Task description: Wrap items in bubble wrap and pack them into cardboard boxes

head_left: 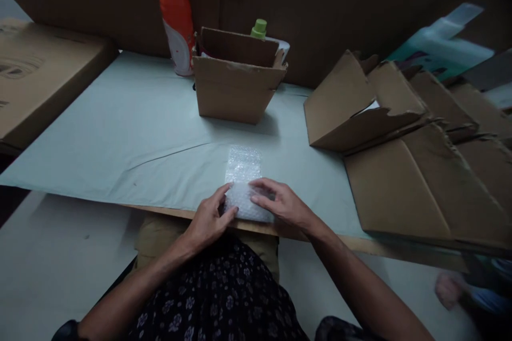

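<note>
A piece of clear bubble wrap lies at the table's front edge, its near part folded or doubled. My left hand grips its left edge, thumb on top and fingers curled at the side. From the right, my right hand pinches the wrap near its middle, with thumb and forefinger close together. Whether anything lies inside the wrap I cannot tell.
Behind the wrap stands an open cardboard box, with an orange bottle and a green-capped bottle by it. Several open boxes crowd the right side. A large carton lies left. Another person's hand shows lower right.
</note>
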The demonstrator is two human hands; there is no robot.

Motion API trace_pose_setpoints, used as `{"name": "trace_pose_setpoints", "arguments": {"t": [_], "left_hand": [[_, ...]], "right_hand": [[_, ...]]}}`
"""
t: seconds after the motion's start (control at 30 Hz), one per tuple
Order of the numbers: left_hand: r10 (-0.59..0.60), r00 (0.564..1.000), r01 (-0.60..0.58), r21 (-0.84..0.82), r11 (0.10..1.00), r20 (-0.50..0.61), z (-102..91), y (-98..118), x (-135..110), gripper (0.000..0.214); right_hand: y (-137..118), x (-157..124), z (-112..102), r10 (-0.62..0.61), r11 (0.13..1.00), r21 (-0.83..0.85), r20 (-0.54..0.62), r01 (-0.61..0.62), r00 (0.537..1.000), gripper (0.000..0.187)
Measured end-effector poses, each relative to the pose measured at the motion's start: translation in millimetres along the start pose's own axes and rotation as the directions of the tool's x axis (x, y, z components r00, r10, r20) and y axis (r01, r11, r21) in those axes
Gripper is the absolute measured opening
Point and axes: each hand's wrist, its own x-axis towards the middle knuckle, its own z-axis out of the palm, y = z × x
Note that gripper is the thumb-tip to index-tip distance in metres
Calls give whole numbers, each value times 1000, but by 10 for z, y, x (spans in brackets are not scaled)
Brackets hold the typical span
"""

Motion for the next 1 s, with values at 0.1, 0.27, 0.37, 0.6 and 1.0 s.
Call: {"name": "trace_pose_setpoints", "arguments": {"t": [0.1, 0.27, 0.37, 0.6, 1.0], "left_hand": [[-64, 997, 64, -1, 998, -37, 41, -35, 164, 61], [-55, 998, 49, 163, 985, 31, -33, -38, 297, 64], [92, 993, -72, 248, 966, -70, -57, -47, 238, 64], [570, 821, -534, 361, 765, 6, -130, -80, -56, 62], [377, 916, -281, 449, 848, -139, -72, -128, 443, 38]], "right_hand": [[-19, -237, 27, -200, 961, -257, -398, 101, 895, 24], [61, -462, 362, -495, 775, -519, -144, 360, 857, 37], [192, -342, 555, -470, 743, -574, -79, 346, 879, 36], [187, -136, 433, -307, 933, -217, -60, 288, 950, 21], [186, -119, 468, -442, 766, -576, -147, 286, 885, 29]]}}
